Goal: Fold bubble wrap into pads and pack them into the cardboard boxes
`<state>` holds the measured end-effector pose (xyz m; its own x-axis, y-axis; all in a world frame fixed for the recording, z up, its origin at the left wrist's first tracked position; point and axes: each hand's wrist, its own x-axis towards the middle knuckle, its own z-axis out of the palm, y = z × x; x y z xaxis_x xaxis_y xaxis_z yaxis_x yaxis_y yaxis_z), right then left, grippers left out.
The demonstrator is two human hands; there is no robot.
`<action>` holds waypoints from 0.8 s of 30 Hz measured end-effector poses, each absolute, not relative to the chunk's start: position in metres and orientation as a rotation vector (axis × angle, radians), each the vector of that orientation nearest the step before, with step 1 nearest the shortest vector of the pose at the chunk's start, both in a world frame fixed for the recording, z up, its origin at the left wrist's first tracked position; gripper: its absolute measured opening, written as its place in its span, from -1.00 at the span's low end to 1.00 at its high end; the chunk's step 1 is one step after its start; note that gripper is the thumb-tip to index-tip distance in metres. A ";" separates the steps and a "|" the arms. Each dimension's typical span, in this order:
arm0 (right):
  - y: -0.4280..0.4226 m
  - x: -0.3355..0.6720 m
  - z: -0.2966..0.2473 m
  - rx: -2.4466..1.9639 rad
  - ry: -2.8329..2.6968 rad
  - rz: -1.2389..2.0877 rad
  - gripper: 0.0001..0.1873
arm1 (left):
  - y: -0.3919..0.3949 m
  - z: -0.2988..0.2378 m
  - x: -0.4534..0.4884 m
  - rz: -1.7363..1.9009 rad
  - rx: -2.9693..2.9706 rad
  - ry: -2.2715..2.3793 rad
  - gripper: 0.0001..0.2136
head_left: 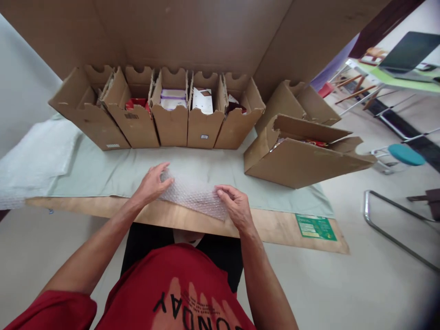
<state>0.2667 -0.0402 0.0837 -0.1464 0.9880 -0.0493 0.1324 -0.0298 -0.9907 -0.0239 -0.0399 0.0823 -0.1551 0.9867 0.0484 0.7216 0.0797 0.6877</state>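
Observation:
A small sheet of bubble wrap lies on the table near its front edge, between my two hands. My left hand rests at the sheet's left end, thumb and fingers apart, touching it. At the opposite end, my right hand has thumb and forefinger pinched on the sheet's upper right corner, its other fingers curled. Whatever the bubble wrap may cover cannot be made out; it looks flat.
Behind stands a row of cardboard holders with small packs inside. A larger cardboard holder sits at right, before another. More bubble wrap is piled at left. A green cloth covers most of the wooden board; a green card lies right.

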 end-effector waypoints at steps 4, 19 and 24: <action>-0.038 0.277 0.086 -1.282 -1.364 1.278 -0.72 | -0.032 0.087 -0.017 0.915 1.629 1.738 -0.70; -0.030 0.265 0.086 -1.206 -1.430 1.492 -0.67 | -0.083 0.084 -0.039 1.253 1.836 1.733 -0.64; -0.021 0.256 0.083 -1.256 -1.249 1.439 -0.65 | -0.089 0.085 -0.039 1.313 1.842 1.686 -0.69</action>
